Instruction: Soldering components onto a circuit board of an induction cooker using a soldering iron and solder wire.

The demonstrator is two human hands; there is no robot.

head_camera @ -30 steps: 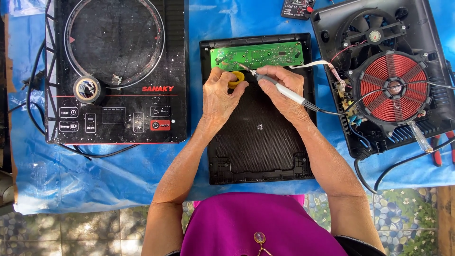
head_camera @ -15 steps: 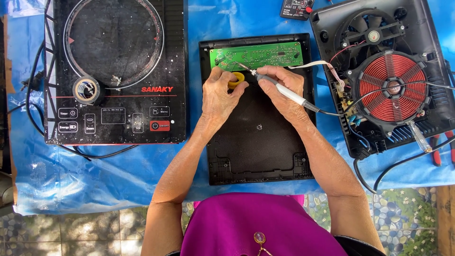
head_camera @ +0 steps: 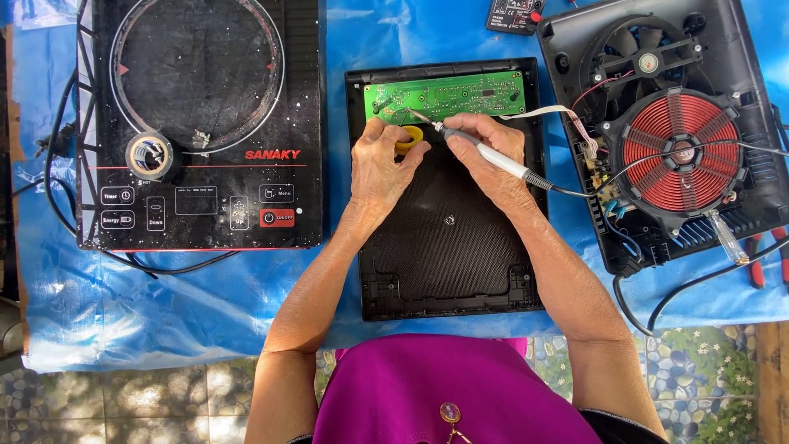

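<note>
Soldering iron: a slim grey pen-shaped soldering iron (head_camera: 481, 150) with a black cord, lying slantwise over the upper part of the black plastic tray, tip pointing up-left onto the board.
Right hand: the right hand (head_camera: 485, 144) is closed around the iron's barrel, fingers together, pen-fashion.
Left hand: the left hand (head_camera: 380, 164) is curled shut on a small yellow spool (head_camera: 408, 138), held just below the board's lower left edge.
Circuit board: a long green printed circuit board (head_camera: 448, 96) lies along the far edge of the tray; the iron's tip touches it near its left end.
Tray: a black rectangular plastic cooker base (head_camera: 448, 238) sits in the middle of the blue plastic sheet (head_camera: 148, 300) that covers the work surface.
Ribbon cable: a white flat ribbon cable (head_camera: 559, 115) runs from the board's right end toward the opened cooker.
Left side: a black glass induction cooker top (head_camera: 201, 123) with a ring marking and touch buttons lies toward the sheet's left edge; a grey tape roll (head_camera: 150, 154) rests on it.
Right side: an opened black cooker body (head_camera: 666, 131) with a red coil (head_camera: 680, 152) and a fan (head_camera: 648, 62) fills the far right corner.
Right edge: red-handled pliers (head_camera: 764, 255) lie by the sheet's right edge.
Far edge: a dark multimeter (head_camera: 514, 12) is partly cut off at the far edge.
</note>
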